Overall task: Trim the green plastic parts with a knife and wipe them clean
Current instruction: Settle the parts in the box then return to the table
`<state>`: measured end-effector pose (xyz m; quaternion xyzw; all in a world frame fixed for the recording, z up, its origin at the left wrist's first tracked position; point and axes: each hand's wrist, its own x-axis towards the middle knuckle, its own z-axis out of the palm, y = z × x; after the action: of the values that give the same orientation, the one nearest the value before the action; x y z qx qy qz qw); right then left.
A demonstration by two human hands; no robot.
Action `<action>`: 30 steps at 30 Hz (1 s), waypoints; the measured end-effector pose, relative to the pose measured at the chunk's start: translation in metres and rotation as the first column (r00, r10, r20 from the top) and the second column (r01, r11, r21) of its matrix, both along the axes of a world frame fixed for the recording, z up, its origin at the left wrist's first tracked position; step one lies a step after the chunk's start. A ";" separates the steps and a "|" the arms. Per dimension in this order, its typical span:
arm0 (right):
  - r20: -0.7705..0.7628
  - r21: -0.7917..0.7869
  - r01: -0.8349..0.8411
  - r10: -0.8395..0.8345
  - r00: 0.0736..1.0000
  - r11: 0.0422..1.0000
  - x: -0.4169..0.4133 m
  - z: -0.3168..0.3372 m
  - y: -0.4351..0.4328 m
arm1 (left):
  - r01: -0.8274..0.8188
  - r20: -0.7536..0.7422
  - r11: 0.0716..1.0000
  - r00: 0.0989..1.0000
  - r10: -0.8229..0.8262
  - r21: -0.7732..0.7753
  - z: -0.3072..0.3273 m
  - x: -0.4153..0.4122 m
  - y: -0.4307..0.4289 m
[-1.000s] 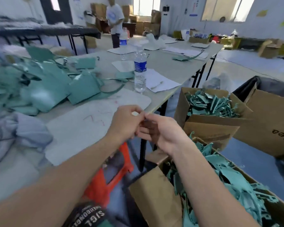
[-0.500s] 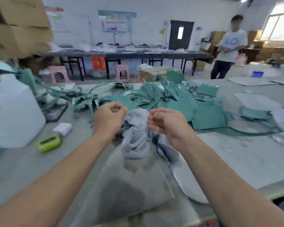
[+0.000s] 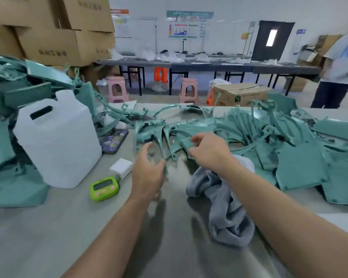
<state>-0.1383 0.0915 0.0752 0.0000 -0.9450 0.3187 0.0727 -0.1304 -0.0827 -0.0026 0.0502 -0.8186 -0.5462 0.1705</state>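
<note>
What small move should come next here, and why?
Probably close the left hand on the near edge of the green part pinched in the right hand, to steady it. The left fingers are spread just beside it, holding nothing.

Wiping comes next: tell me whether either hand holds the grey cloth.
No: the grey cloth lies loose on the table, the right hand pinches a green plastic part, and the left hand is spread open.
</note>
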 end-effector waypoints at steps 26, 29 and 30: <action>-0.346 0.127 0.400 -0.337 0.876 0.908 0.084 -0.028 -0.008 | -0.105 -0.080 0.994 0.991 0.105 0.012 0.014 0.005 0.017; -0.324 -0.025 0.375 -0.363 0.874 0.927 0.101 -0.039 0.001 | -0.058 -0.104 0.984 0.994 0.041 -0.168 0.018 0.024 0.026; -0.352 -0.087 0.384 -0.389 0.851 0.919 0.105 -0.041 0.002 | -0.064 -0.144 0.966 0.989 0.028 -0.250 0.016 0.030 0.029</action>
<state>-0.0337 0.0935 0.0344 -0.1315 -0.8936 0.2985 0.3083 -0.1000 -0.0538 0.0137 0.0087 -0.8665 -0.4348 0.2450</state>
